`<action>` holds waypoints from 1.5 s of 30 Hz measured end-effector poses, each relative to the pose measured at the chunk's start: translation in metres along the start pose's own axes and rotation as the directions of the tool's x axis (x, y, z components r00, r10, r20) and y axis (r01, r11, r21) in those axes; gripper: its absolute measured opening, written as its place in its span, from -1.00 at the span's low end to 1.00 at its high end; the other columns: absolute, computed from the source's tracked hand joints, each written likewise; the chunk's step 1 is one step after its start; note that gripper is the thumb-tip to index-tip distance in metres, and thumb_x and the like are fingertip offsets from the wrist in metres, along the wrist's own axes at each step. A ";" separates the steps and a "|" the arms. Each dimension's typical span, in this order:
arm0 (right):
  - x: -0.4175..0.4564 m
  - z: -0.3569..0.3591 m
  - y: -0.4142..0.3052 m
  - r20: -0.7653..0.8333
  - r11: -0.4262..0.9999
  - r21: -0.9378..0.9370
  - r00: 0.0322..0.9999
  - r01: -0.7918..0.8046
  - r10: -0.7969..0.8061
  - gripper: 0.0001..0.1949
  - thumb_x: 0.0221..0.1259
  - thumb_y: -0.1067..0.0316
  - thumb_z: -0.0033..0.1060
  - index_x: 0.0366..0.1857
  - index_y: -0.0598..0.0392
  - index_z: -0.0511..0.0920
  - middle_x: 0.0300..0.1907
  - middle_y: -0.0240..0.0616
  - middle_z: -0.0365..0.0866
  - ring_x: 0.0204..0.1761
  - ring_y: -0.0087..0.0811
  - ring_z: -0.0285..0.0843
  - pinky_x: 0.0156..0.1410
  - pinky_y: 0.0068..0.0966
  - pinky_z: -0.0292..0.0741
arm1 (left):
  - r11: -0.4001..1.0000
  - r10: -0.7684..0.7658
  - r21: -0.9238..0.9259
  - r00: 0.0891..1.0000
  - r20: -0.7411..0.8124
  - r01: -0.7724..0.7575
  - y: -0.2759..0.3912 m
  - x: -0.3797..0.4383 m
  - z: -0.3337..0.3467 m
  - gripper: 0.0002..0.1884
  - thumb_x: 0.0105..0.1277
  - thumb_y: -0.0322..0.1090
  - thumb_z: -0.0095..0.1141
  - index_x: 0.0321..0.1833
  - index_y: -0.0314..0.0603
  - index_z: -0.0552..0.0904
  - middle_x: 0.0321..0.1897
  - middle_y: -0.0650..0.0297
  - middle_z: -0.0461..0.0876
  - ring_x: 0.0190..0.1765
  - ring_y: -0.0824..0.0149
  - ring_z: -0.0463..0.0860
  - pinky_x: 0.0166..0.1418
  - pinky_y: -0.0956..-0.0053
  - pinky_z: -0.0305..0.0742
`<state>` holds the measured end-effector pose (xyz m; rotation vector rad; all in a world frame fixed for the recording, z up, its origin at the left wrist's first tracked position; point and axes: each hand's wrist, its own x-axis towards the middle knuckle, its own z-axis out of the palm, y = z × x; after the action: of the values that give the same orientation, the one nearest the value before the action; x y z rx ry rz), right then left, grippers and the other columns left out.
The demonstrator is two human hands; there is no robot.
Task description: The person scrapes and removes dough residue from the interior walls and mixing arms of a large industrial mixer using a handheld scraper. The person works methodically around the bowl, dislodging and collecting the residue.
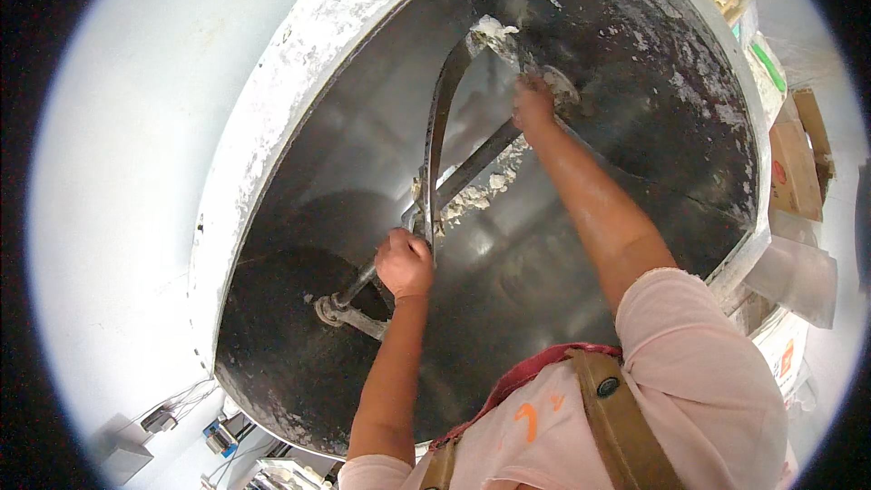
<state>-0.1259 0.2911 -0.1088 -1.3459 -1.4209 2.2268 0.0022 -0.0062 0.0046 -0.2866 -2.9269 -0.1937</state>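
Observation:
Before me gapes a large metal mixer tub [531, 299] with a steel agitator inside. Its straight shaft [484, 153] runs between two end hubs, and a curved blade [435, 116] arches off it. My left hand [405, 262] is closed around the agitator near the blade's lower end. Higher up, my right hand [534, 105] is at the shaft's far end, beside the dough-crusted hub [561, 85]. Its fingers are curled and blurred, so what they hold is unclear. Pale dough [493, 28] clings to the blade's top corner. Dough crumbs [476, 197] lie in a line beneath the shaft.
The thick whitish tub rim [238, 129] curves around the left and top. The lower hub [329, 310] sticks out near my left forearm. Cardboard boxes [793, 170] and bags stand beyond the right rim. Cables and a small device [221, 437] are at the lower left.

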 end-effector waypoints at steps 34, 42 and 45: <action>-0.044 0.050 -0.105 0.521 -0.199 -0.854 0.791 0.482 -0.321 -0.79 0.17 0.35 0.03 -0.30 0.16 0.69 -0.18 0.04 0.69 -0.11 0.00 0.69 -0.02 -0.12 0.61 | 0.997 -0.049 -0.059 0.999 0.021 0.050 0.000 0.009 -0.007 -0.85 0.15 -0.30 0.07 -0.50 -0.17 0.45 -0.63 0.03 0.55 -0.51 -0.06 0.56 -0.37 0.03 0.45; 0.035 0.000 -0.107 0.463 -0.091 -0.873 0.754 0.479 -0.466 -0.65 0.31 0.14 -0.08 -0.32 0.19 0.65 -0.19 0.13 0.66 -0.09 0.08 0.64 -0.03 -0.09 0.57 | 0.996 -0.050 -0.079 0.999 -0.011 0.049 0.002 0.002 -0.001 -0.87 0.11 -0.31 0.09 -0.50 -0.15 0.45 -0.63 0.06 0.53 -0.50 -0.04 0.55 -0.38 0.04 0.43; 0.016 -0.019 -0.090 0.444 -0.004 -0.828 0.652 0.560 -0.614 -0.65 0.34 0.09 -0.09 -0.24 0.15 0.62 -0.26 0.13 0.65 -0.17 0.11 0.64 -0.09 -0.06 0.56 | 0.996 -0.043 -0.077 0.999 -0.014 0.042 -0.002 -0.001 0.001 -0.86 0.11 -0.31 0.08 -0.51 -0.16 0.45 -0.63 0.04 0.54 -0.50 -0.06 0.56 -0.38 0.03 0.44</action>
<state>-0.1481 0.3595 -0.0496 -0.5487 -2.7725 0.6011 0.0028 -0.0084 0.0032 -0.2329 -2.9166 -0.3132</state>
